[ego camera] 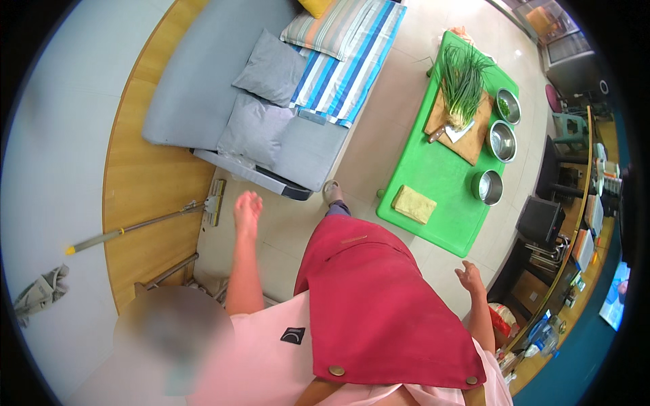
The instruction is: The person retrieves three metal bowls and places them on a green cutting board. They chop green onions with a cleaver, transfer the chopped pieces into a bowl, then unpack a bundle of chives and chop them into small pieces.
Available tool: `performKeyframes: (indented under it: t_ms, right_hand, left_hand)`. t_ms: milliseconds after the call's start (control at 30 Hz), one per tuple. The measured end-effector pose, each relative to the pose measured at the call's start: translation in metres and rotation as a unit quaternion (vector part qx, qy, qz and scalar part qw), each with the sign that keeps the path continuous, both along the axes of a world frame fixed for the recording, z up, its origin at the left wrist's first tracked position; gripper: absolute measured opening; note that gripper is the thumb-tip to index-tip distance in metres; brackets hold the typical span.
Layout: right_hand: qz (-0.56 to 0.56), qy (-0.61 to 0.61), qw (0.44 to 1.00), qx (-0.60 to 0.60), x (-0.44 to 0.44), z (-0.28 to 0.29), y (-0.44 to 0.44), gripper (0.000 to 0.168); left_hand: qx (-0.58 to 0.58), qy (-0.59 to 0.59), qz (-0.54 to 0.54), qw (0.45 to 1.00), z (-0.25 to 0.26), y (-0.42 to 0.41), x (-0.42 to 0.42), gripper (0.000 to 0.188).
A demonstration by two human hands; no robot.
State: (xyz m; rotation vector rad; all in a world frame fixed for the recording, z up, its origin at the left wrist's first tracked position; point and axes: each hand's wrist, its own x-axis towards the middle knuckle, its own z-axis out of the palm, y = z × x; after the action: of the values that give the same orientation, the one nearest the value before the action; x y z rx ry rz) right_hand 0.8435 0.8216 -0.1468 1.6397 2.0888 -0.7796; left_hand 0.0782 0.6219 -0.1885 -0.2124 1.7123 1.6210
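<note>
My left hand hangs empty over the tiled floor, near the end of a grey sofa, its fingers loosely bent. Beyond the near end of a green plastic table, my right hand is also empty, with thumb and fingers apart. On the table a bunch of green onions lies on a wooden cutting board. A knife with a brown handle has its blade partly under the white ends. A folded yellow cloth rests nearer me.
Along the table's right side stand a metal bowl with chopped greens and two other metal bowls. A flat mop leans by the wooden wall panel. A cluttered long counter runs along the right.
</note>
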Motion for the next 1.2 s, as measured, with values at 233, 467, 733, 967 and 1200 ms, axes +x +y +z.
performKeyframes:
  t_ms: [233, 467, 733, 967, 1200]
  right_hand:
    - [-0.345, 0.152, 0.926, 0.02, -0.019, -0.01, -0.054, 0.056]
    - [-0.549, 0.312, 0.775, -0.026, -0.092, -0.126, -0.289, 0.033]
    - [-0.608, 0.181, 0.72, -0.281, -0.242, -0.121, -0.414, 0.047]
    - [-0.691, 0.19, 0.668, -0.199, -0.313, -0.059, -0.19, 0.051]
    - [-0.685, 0.217, 0.693, 0.047, -0.324, -0.017, 0.082, 0.04]
  left_hand:
    - [-0.167, 0.068, -0.164, 0.97, -0.05, 0.051, -0.093, 0.028]
    - [-0.295, 0.203, -0.516, 0.778, -0.069, 0.134, -0.087, 0.035]
    - [-0.382, 0.134, -0.554, 0.728, -0.078, 0.3, -0.091, 0.037]
    - [-0.316, 0.114, -0.624, 0.705, -0.084, 0.575, -0.034, 0.037]
    - [-0.121, 0.184, -0.71, 0.669, -0.009, 0.782, 0.009, 0.035]
